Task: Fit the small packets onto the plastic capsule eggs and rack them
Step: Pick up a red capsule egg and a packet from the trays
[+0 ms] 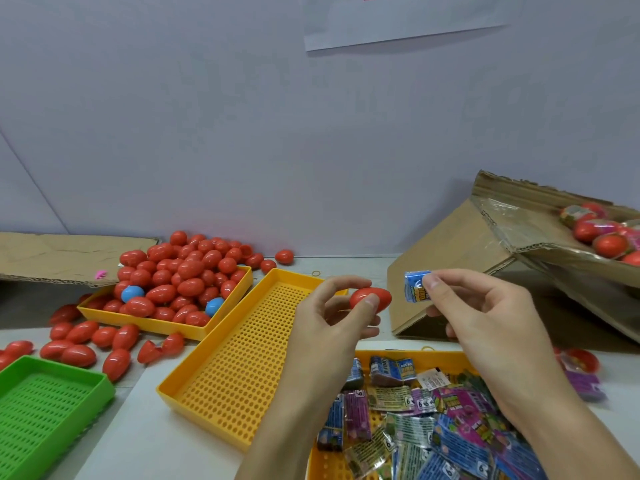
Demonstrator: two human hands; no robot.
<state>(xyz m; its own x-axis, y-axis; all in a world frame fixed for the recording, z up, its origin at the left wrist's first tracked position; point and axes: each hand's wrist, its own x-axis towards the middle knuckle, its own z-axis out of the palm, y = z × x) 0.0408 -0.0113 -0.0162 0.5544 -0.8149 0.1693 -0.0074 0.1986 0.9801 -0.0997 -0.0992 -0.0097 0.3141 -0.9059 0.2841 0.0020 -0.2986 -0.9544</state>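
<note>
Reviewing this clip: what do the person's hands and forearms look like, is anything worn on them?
Both hands are bare: no gloves, rings, watch or bands show on the left hand or the right hand. The forearms are uncovered down to the frame edge, with no sleeve in view. Fingernails are short and unpainted.

red capsule egg (370, 298) lying sideways, lifted above the perforated yellow tray (239, 358) | blue packet (415, 286) hanging upright just right of it

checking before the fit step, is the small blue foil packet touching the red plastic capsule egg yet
Apart. The head view shows a strip of brown cardboard between the small blue foil packet and the red plastic capsule egg.
</note>
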